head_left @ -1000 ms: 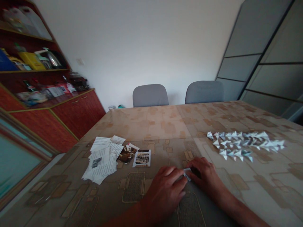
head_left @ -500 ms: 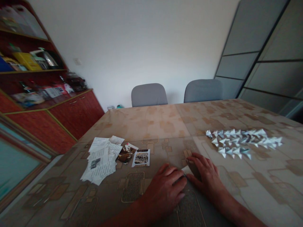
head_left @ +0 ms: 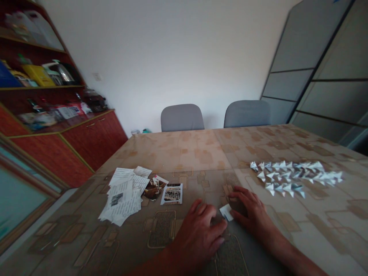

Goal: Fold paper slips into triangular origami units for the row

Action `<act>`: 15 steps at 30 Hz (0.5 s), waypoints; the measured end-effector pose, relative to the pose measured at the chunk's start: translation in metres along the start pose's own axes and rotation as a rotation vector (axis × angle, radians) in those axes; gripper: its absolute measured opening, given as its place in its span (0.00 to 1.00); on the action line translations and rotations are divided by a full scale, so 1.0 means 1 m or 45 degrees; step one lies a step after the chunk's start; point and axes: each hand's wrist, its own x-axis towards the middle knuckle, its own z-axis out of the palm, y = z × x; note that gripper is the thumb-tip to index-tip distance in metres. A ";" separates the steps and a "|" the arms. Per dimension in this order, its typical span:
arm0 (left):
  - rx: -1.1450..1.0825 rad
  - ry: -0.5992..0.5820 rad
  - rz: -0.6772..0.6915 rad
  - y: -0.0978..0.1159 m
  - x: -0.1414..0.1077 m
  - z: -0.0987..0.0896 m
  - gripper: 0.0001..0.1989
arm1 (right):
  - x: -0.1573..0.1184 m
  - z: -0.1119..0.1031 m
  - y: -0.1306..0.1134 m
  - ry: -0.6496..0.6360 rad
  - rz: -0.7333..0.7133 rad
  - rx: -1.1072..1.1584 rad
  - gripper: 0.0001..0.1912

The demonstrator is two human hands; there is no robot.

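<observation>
A small folded piece of white paper (head_left: pixel 225 212) lies on the patterned tablecloth between my hands. My left hand (head_left: pixel 199 230) is at its left, fingers bent and apart, with one fingertip by the paper's lower edge; I cannot tell if it touches. At the right, my right hand (head_left: pixel 251 211) rests with thumb and fingers spread, the thumb tip at the paper's right edge. Neither hand grips the paper. Beyond my right hand stand rows of small folded paper pieces (head_left: pixel 287 176) with pointed tips.
To the left lies a loose pile of printed paper slips (head_left: pixel 123 197), with a brown picture piece (head_left: pixel 153 188) and a black-and-white photo slip (head_left: pixel 172 193) beside it. Two grey chairs (head_left: pixel 182 117) stand behind the table. A red-brown cabinet (head_left: pixel 86 142) is at the far left.
My left hand's fingers have drawn back a little and spread, so more of the folded paper shows. My right hand stays almost in place. The view has tilted slightly.
</observation>
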 end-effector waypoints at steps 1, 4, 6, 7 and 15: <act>0.009 -0.005 -0.002 0.000 0.000 0.000 0.12 | 0.001 0.001 -0.004 0.019 -0.012 0.002 0.16; 0.031 -0.008 0.006 0.001 0.001 -0.001 0.11 | 0.006 0.005 -0.013 0.050 -0.045 -0.014 0.16; 0.038 -0.007 0.018 0.003 0.002 -0.002 0.11 | 0.007 0.006 -0.016 0.054 -0.046 -0.030 0.14; 0.042 -0.006 0.023 0.004 0.002 -0.003 0.11 | 0.008 0.007 -0.017 0.054 -0.040 -0.037 0.13; 0.059 0.010 0.056 0.006 0.004 -0.001 0.13 | 0.012 0.005 -0.014 0.092 -0.014 -0.053 0.07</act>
